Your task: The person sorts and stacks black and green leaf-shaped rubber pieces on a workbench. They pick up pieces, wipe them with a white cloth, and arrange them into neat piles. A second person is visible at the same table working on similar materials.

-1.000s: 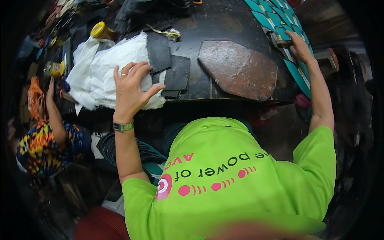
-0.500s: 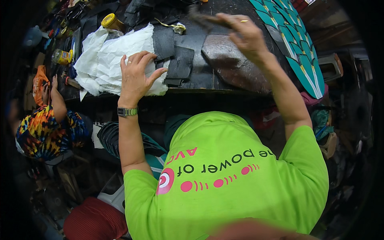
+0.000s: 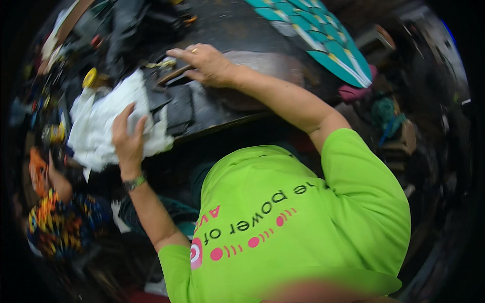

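Observation:
My right hand [image 3: 212, 65] is closed round the brown handle of a hammer [image 3: 174, 76], its index finger stretched along above it. Motion blurs the hammer's far end, which lies over the black sheet pieces [image 3: 179, 108]. Crumpled white sheeting [image 3: 108, 118], cloth or paper, lies on the dark worktable [image 3: 230, 30] left of those pieces. Over its near right part is my left hand [image 3: 129, 136], thumb and fingers apart, holding nothing. Whether its fingertips touch the sheeting I cannot tell. A brown, shiny slab [image 3: 268, 65] sits partly behind my right forearm.
Overlapping teal pieces with white and yellow stripes [image 3: 328, 53] line the table's far right. A yellow-lidded jar [image 3: 91, 78] stands beyond the sheeting, another yellow-topped jar [image 3: 54, 133] to its left. Someone in a multicoloured shirt [image 3: 65, 222] is at the left. Dark scraps [image 3: 134, 30] heap at the back.
My right hand has swung left and down with the hammer, toward the black pieces. My left hand has drawn back toward me over the sheeting. The whole view has shifted and tilted.

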`<state>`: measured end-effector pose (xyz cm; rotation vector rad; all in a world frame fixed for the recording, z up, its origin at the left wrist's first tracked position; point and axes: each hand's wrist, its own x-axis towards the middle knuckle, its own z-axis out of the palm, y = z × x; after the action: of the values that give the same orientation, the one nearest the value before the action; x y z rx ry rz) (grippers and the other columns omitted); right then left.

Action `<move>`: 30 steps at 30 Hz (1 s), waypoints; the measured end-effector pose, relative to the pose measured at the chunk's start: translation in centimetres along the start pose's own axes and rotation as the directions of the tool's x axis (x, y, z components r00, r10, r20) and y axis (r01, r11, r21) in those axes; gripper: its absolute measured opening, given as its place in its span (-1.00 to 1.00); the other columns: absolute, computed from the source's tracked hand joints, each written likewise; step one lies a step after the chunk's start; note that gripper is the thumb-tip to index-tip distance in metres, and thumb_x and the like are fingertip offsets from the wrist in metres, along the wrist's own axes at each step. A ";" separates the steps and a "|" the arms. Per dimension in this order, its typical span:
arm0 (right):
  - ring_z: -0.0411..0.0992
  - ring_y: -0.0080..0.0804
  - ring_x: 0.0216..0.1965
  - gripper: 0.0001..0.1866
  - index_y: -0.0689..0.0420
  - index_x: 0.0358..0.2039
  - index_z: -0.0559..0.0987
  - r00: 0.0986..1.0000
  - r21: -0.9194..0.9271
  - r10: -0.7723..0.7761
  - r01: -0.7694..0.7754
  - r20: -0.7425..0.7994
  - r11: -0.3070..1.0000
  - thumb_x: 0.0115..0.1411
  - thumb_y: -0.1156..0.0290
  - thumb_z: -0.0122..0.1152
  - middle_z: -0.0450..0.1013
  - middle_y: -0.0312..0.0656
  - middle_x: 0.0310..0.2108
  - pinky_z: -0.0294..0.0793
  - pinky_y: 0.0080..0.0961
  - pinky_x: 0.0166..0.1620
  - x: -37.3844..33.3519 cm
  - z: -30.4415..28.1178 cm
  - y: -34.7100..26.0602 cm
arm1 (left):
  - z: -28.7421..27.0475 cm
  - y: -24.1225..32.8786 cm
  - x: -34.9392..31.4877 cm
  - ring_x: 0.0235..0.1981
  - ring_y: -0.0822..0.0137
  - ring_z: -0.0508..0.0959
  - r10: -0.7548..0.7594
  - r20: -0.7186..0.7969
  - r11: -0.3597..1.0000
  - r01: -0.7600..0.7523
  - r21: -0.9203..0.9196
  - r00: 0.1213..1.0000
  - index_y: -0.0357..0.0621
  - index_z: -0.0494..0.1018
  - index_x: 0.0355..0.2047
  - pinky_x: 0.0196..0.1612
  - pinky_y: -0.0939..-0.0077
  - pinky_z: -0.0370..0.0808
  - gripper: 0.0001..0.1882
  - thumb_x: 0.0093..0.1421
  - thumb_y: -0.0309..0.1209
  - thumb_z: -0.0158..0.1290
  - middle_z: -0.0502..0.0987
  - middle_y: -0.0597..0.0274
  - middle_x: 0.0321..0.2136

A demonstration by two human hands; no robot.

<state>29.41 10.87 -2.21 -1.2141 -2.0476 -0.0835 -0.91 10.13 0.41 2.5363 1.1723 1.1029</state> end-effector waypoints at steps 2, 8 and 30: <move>0.48 -0.13 -0.29 -0.34 -0.04 0.23 0.39 0.994 -0.018 0.065 -0.067 -0.090 0.998 0.08 0.36 0.33 0.50 -0.11 -0.41 0.42 -0.23 -0.06 -1.5 -2.8 -0.7 | 0.0 0.6 0.0 -0.23 0.34 0.60 -0.010 -0.084 0.996 0.002 -0.093 0.996 -0.23 0.54 0.02 -0.12 0.45 0.50 -0.70 0.28 -0.47 0.13 0.63 0.15 -0.14; 0.51 -0.07 -0.43 -0.55 -0.04 0.07 0.50 0.946 -0.251 0.294 -0.319 -0.135 0.914 0.13 0.43 0.26 0.47 -0.03 -0.57 0.49 -0.15 -0.27 -8.7 -16.6 3.8 | 3.0 5.0 -1.8 -0.65 0.69 0.23 -0.236 -0.025 0.881 0.203 -0.427 0.971 -0.19 0.63 -0.08 -0.60 0.72 0.13 -0.79 0.34 -0.48 0.08 0.56 0.46 -0.47; 0.53 0.03 -0.07 -0.63 0.17 0.08 0.53 0.864 -0.384 0.410 -0.498 -0.293 0.777 0.27 0.59 0.01 0.53 0.08 -0.05 0.56 -0.31 -0.01 -16.7 -24.6 -1.7 | 16.9 19.3 1.8 0.23 0.22 0.39 0.283 0.523 0.062 0.529 -0.847 0.804 -0.21 0.20 0.31 0.25 0.28 0.35 -0.36 0.34 -0.14 0.05 0.39 0.08 0.18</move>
<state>46.51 -12.23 5.66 -1.8864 -1.5496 -0.4456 22.83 1.00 -3.03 1.2737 0.1463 0.5410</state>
